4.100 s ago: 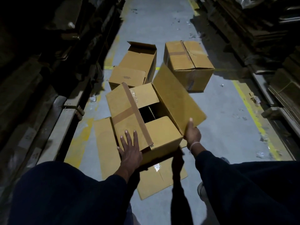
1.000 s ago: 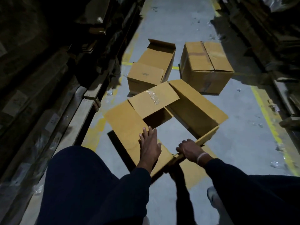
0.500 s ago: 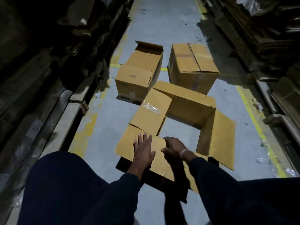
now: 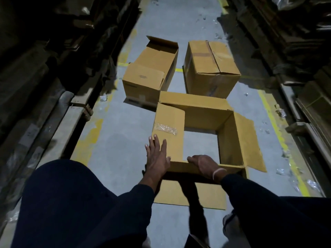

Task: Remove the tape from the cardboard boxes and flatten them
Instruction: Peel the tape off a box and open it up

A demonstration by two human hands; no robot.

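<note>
While left hand [image 4: 157,156] presses flat, right hand [image 4: 204,164] grips box [image 4: 197,111] (both ends open).

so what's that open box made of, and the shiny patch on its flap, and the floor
Open box: tan cardboard, matte, creased at the folds. Shiny patch: looks like clear plastic tape, crinkled and glinting. Floor: probably concrete, dull grey with worn yellow paint.

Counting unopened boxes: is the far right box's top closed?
Yes, the far right box has both top flaps folded shut, meeting at a centre seam.
</note>
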